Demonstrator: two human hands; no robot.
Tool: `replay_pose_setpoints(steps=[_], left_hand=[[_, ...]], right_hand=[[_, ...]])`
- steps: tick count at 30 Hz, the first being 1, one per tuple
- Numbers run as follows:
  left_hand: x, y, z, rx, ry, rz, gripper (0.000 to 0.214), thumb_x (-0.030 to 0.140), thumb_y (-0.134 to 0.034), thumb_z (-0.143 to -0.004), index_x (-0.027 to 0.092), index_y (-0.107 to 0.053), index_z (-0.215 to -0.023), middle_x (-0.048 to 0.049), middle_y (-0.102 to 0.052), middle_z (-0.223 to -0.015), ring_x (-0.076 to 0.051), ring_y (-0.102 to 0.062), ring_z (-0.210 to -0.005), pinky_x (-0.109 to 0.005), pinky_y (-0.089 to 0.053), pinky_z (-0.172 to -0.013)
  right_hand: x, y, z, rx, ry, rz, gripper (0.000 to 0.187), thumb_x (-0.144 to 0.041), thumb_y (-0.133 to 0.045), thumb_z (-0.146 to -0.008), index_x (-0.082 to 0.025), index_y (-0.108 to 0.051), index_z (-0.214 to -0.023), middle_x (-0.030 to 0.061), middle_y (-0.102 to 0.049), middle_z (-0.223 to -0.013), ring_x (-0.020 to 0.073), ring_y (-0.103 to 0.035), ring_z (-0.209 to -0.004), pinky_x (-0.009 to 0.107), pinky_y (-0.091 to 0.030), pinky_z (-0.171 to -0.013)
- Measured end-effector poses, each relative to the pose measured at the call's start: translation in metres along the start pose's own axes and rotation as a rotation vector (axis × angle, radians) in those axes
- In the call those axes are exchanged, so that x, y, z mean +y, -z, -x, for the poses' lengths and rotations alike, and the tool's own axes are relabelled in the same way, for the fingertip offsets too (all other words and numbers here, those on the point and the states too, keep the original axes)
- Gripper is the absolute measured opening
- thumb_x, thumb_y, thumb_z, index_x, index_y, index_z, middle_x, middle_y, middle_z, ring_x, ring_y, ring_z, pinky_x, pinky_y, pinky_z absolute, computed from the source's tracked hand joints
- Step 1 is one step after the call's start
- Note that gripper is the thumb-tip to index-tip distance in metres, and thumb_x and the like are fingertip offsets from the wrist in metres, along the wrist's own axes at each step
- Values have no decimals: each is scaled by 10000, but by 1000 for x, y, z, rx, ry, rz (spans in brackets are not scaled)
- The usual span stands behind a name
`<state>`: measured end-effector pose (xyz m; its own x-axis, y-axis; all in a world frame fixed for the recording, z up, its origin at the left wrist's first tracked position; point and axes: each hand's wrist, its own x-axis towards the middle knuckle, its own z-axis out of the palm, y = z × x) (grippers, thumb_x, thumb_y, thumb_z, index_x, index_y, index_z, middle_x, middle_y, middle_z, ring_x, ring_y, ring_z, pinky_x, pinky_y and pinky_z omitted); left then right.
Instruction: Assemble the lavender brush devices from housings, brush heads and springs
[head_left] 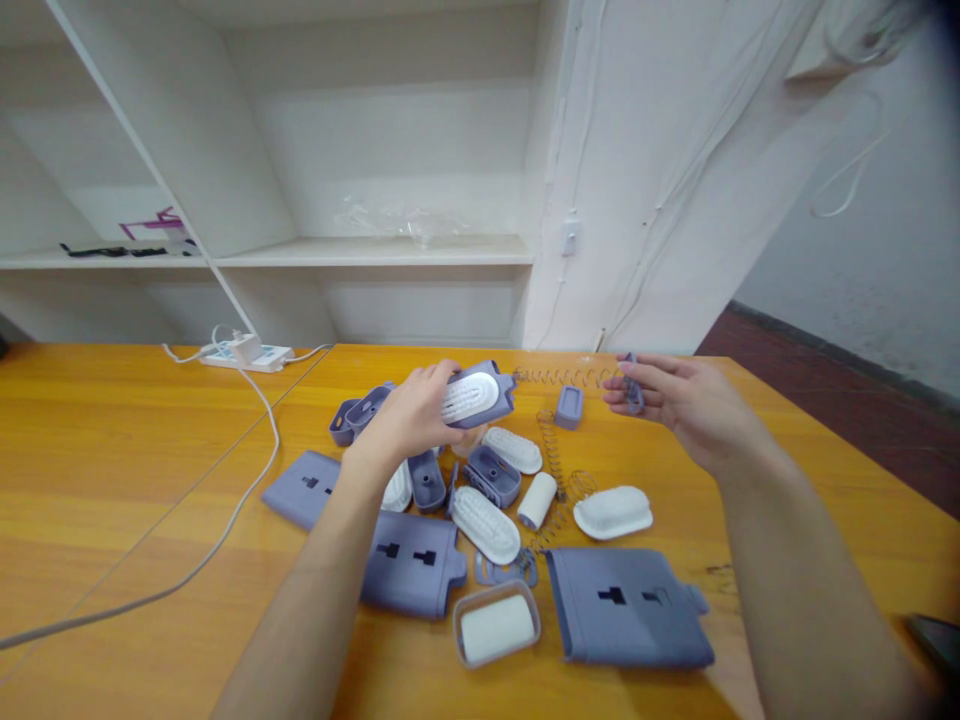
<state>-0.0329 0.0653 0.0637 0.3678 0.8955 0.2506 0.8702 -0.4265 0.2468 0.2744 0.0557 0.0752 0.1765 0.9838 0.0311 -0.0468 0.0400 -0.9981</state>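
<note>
Wrapped round a grey-purple plastic housing with a white bristled brush head (470,398), my left hand (416,412) keeps it raised above the table. My right hand (686,405) pinches a small grey-purple plastic piece (634,385) between thumb and fingers. A thin coil spring (566,376) runs across the gap between the two; whether it is fastened at either end I cannot tell. Below lie white brush heads (486,525), grey-purple oval shells (493,475), a small grey-purple block (569,407), a white roller (538,501) and more loose springs (551,455).
Flat grey-purple panels with dark slots (630,607) lie at the front of the wooden table (135,520). Between them stands a clear container (459,640) with a white roller inside. Cables trail from a power strip (262,358) at left. White shelves (375,252) rise behind.
</note>
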Motion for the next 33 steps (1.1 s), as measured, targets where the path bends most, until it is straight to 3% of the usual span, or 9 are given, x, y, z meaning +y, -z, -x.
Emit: replay_pose_setpoints(steps=[5,10,15,23,33], left_hand=[[3,-3,-2,79,-69,18,646,304,-703,-698,211,-443,-1283,-90,-574,-1256,-278,-535,-1143,-383,-437,-967],[18,-8,-2,122,-163,6,639,323,-675,-719,191,-427,-1293,-95,-573,-1254,-270,-524,-1137,-380,-448,-956],[30,-13,-2,136,-178,-38,632,278,-662,-718,206,-419,-1297,-86,-571,-1251,-262,-518,-1141,-368,-454,-934],[34,-16,-2,165,-132,-63,611,307,-662,-746,212,-417,-1297,-86,-569,-1261,-265,-509,-1162,-370,-451,-940],[35,-16,-2,135,-112,-45,618,301,-660,-740,228,-410,-1301,-78,-562,-1281,-260,-503,-1181,-367,-441,-956]], right_hand=[[-5,-5,6,-70,33,53,321,-238,-800,-675,-136,-700,-962,78,-731,-743,160,-687,-618,253,-605,-586],[-1,-30,12,-88,72,119,486,-291,-808,-698,-135,-651,-1130,82,-747,-776,175,-700,-682,262,-593,-601],[6,-49,13,-139,116,185,436,-352,-781,-736,-167,-667,-1114,77,-764,-843,172,-707,-718,225,-554,-556],[9,-55,13,-109,94,150,539,-386,-794,-716,-181,-638,-1189,86,-768,-898,199,-729,-729,240,-563,-546],[9,-50,11,-94,88,176,528,-408,-798,-709,-196,-652,-1170,87,-765,-885,205,-729,-739,246,-574,-542]])
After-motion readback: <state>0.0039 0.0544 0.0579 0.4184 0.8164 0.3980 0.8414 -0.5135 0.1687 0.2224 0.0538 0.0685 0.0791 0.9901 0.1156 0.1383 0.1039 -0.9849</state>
